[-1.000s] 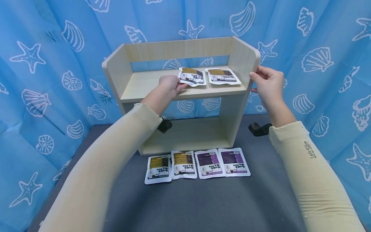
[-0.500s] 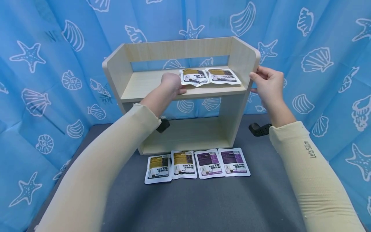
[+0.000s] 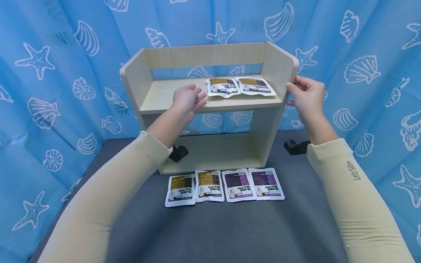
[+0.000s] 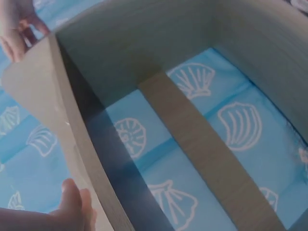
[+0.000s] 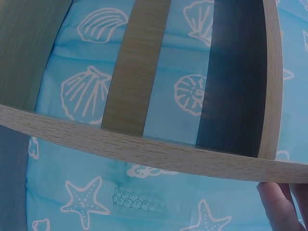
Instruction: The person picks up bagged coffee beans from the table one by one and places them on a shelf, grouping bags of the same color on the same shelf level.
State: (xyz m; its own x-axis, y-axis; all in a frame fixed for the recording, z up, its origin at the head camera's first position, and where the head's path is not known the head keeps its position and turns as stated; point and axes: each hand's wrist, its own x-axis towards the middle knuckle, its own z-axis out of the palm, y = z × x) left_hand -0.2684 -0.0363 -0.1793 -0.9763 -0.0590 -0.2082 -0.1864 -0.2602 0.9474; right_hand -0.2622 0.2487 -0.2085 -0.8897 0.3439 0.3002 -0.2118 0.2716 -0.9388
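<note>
On the upper board of a pale wooden shelf (image 3: 210, 166) lie two white pouches with brown-and-gold labels, a left pouch (image 3: 223, 87) and a right pouch (image 3: 255, 86). Just left of them is my left hand (image 3: 188, 100), fingers loosely extended, holding nothing. Its fingers (image 4: 72, 202) show beside the board in the left wrist view. My right hand (image 3: 308, 95) grips the front edge of the shelf's right side panel between thumb and fingers. Only its fingertips (image 5: 279, 204) appear in the right wrist view, at the panel.
In front of the shelf, two brown-labelled pouches (image 3: 180, 190) and two purple-labelled pouches (image 3: 239, 185) lie in a row on the grey tabletop (image 3: 210, 233). A blue curtain (image 3: 82, 120) with white shells and starfish hangs behind and at both sides.
The left pouch on the upper board has slid right against its neighbour. My left hand has let go of it and drawn back left. The right hand keeps its place on the panel.
</note>
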